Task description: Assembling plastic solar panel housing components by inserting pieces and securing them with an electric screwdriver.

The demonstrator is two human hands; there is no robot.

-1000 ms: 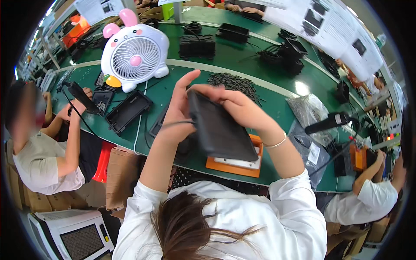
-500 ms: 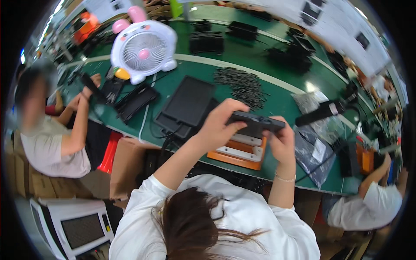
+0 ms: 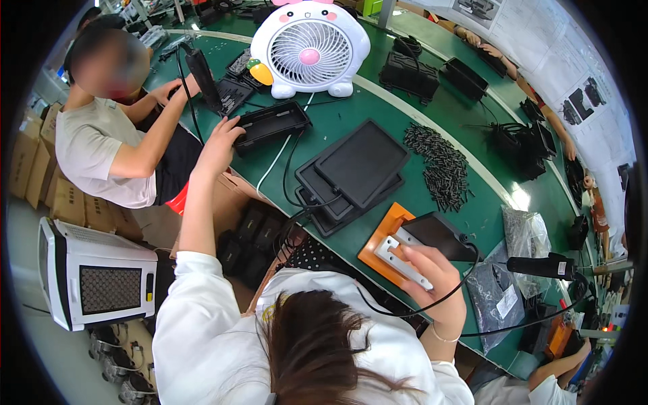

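On the left, my left hand [image 3: 219, 145] reaches out to an open, shallow black housing [image 3: 275, 129], its fingers closed on the near left end. My right hand [image 3: 435, 280] is at the orange fixture [image 3: 376, 255] by the front edge of the green table. Its fingers and thumb curl around a white bar [image 3: 398, 262] of that fixture, and part of the grip is hidden. Behind the right hand a dark flat-faced part [image 3: 442, 235] with a black cable rests against the fixture.
Stacked flat black panels [image 3: 364, 162] lie between my arms. Past them is a heap of dark screws [image 3: 442, 169]. A rabbit-shaped fan [image 3: 310, 57] stands behind the housing. A black electric screwdriver [image 3: 543, 266] and plastic bags [image 3: 496, 297] are on the right. A co-worker [image 3: 111, 148] sits at left.
Both hands held the dark part above the fixture; now it rests at the fixture. My left hand has gone left to the housing, my right to the white bar. The view has shifted.
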